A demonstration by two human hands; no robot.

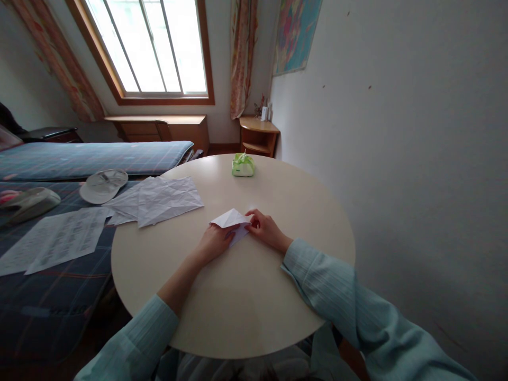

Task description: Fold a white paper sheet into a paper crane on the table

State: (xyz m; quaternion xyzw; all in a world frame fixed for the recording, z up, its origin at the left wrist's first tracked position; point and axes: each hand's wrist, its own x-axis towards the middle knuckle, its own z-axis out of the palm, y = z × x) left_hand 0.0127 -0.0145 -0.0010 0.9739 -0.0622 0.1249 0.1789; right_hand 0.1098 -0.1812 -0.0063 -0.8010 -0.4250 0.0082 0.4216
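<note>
A folded sheet of white paper [231, 217] is between my two hands, over the middle of the round table [238, 301]. Its upper flap stands raised, with a second layer of paper showing below. My left hand [216, 243] grips the paper from the left, the thumb lying on the lower layer and the other fingers partly hidden under the flap. At the right corner, my right hand [264, 228] pinches the paper between thumb and fingers.
A green tissue pack [243, 165] stands near the table's far edge. Creased white sheets [169, 198] overlap the table's left edge. Beyond them, a white cap [103, 185] and printed sheets [67, 235] lie on a plaid-covered seat [47, 301]. A wall [416, 185] rises close on the right.
</note>
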